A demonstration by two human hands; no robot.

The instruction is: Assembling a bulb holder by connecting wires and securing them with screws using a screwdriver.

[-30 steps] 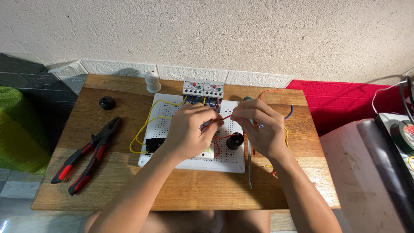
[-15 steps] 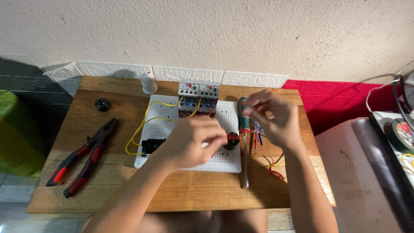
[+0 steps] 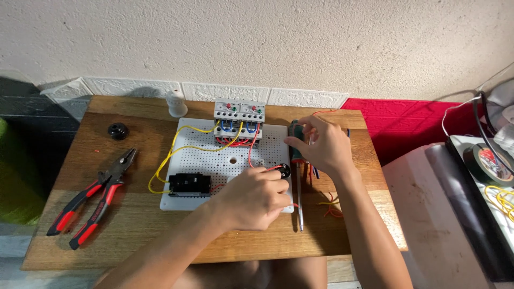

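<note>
A white perforated board (image 3: 206, 150) lies on a small wooden table (image 3: 150, 235), carrying grey relay blocks (image 3: 239, 116), a black box (image 3: 189, 184), and yellow and red wires. My left hand (image 3: 251, 197) rests on the board's right part, pinching a red wire (image 3: 266, 169) next to a small black round part (image 3: 284, 170). My right hand (image 3: 321, 145) is closed around the dark green handle of a screwdriver (image 3: 297, 176) at the board's right edge; its shaft points toward me.
Red-handled pliers (image 3: 91, 200) lie at the table's left. A black knob (image 3: 118, 130) and a white lamp holder (image 3: 176, 104) sit at the back left. Loose wire scraps (image 3: 330, 206) lie at the right. A red cloth (image 3: 423, 128) and tape roll (image 3: 484, 163) are further right.
My right hand has moved right and back, from the board's middle to the screwdriver handle. My left hand has slid down to the board's lower right by the black round part.
</note>
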